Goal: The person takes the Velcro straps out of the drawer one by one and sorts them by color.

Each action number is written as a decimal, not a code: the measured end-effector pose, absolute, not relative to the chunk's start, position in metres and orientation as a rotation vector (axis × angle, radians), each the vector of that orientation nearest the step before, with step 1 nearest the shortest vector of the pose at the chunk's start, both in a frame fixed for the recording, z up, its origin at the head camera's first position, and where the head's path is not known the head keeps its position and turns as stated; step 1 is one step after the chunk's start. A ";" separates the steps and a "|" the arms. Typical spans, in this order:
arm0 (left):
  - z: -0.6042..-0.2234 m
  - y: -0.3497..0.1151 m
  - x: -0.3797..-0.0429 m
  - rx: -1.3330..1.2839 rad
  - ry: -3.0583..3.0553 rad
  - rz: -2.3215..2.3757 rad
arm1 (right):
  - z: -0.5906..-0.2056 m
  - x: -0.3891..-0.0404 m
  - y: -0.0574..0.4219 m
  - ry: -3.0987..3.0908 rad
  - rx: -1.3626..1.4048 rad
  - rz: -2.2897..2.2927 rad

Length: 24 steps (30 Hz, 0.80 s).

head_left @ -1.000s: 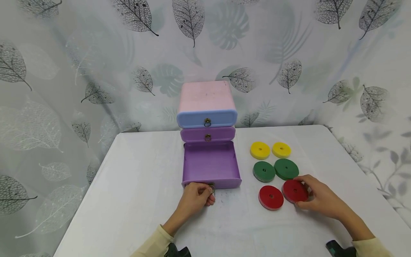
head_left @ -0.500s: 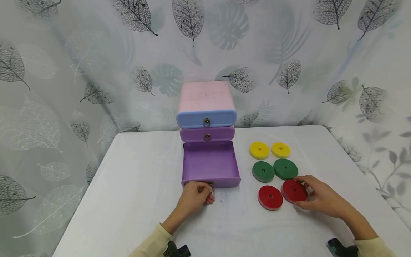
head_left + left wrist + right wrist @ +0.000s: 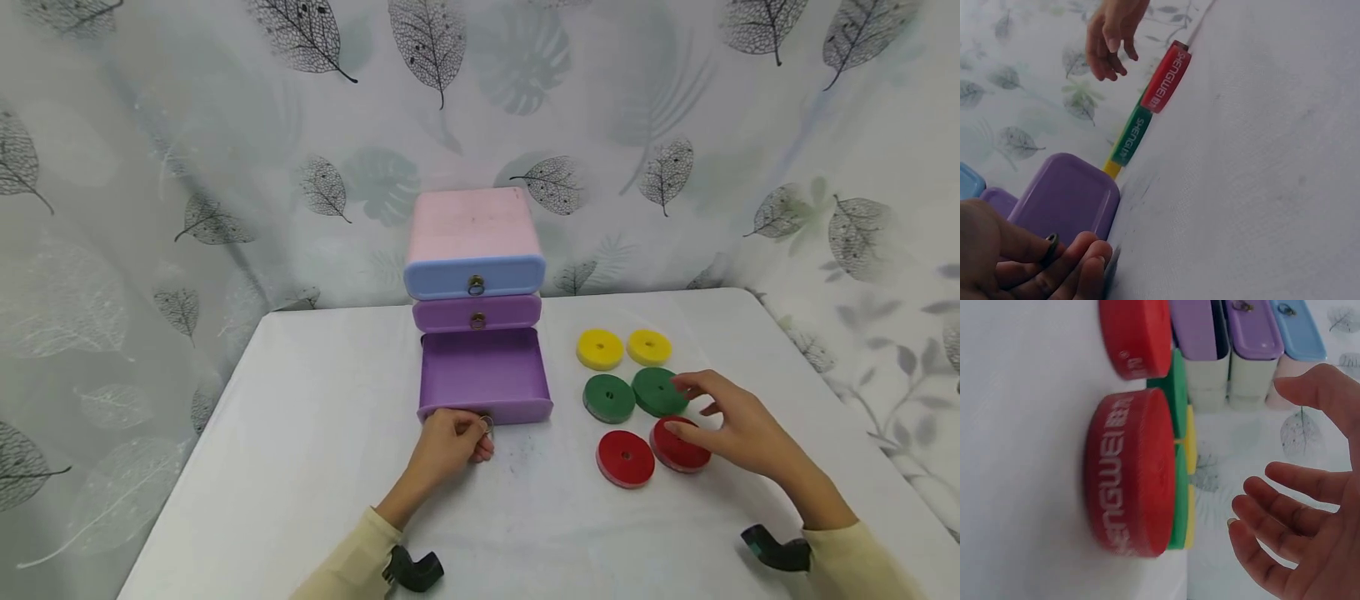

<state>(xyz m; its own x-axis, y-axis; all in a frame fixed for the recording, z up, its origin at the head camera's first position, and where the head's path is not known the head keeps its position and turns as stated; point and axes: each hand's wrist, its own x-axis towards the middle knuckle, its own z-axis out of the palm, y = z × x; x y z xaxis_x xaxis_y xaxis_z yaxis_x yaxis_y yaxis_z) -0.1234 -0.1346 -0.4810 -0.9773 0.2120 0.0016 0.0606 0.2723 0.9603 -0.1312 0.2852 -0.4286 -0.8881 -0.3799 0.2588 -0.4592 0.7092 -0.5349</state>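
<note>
My left hand (image 3: 448, 446) pinches the small metal ring pull (image 3: 1052, 249) on the pulled-out bottom drawer (image 3: 483, 371), a purple one with nothing in it. My right hand (image 3: 738, 425) hovers over the right red tape roll (image 3: 678, 446), thumb and fingers spread and holding nothing. In the right wrist view a gap shows between the fingers and that roll. The left red tape roll (image 3: 626, 458) lies beside it. Behind them are two green tape rolls (image 3: 609, 398), one partly covered by my right fingertips in the head view.
Two yellow tape rolls (image 3: 600, 349) lie behind the green ones. The small drawer chest (image 3: 476, 221), with a pink top, stands against the leaf-patterned backdrop; its blue upper drawer (image 3: 442, 279) and purple middle drawer (image 3: 442, 314) are closed. A white cloth covers the table (image 3: 322, 400).
My right hand has let go of the right red tape roll and risen above it. The bottom drawer has slid slightly inward, my left hand still on its ring.
</note>
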 end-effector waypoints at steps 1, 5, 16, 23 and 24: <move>-0.481 -0.135 -0.125 0.259 2.405 1.802 | -0.427 -0.133 0.282 -2.762 0.704 0.927; -0.480 -0.136 -0.133 0.261 2.424 1.790 | -0.423 -0.139 0.271 -2.709 0.760 0.920; -0.478 -0.136 -0.154 0.227 2.444 1.803 | -0.410 -0.153 0.245 -2.643 0.825 0.923; -0.477 -0.134 -0.167 0.199 2.458 1.805 | -0.405 -0.165 0.232 -2.646 0.953 0.955; -0.476 -0.134 -0.169 0.192 2.459 1.808 | -0.404 -0.167 0.230 -2.653 0.958 0.955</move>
<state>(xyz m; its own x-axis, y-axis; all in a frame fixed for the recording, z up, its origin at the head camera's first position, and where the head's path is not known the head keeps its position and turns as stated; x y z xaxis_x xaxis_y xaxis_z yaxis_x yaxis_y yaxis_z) -0.1692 -0.1338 -0.4762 -0.9887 0.1498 0.0075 0.0518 0.2943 0.9543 -0.1672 0.2298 -0.4040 -0.7811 -0.5171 0.3500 -0.6216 0.5901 -0.5152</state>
